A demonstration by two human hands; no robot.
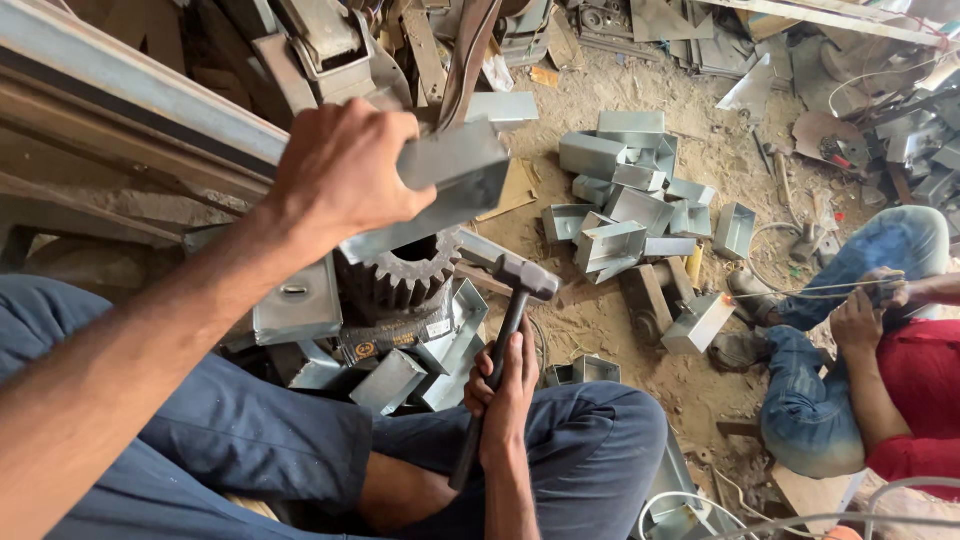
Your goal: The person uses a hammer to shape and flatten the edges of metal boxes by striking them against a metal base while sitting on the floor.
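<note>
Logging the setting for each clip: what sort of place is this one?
Most likely a small sheet-metal workshop with a dirt floor. The left hand holds a folded metal channel, the right hand grips a hammer, and finished metal boxes lie piled on the ground.

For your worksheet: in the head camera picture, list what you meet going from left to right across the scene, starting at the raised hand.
Left hand gripping a folded sheet-metal piece → right hand holding a hammer → pile of grey metal boxes on the dirt floor → another person's hand → that person's red sleeve.
</note>
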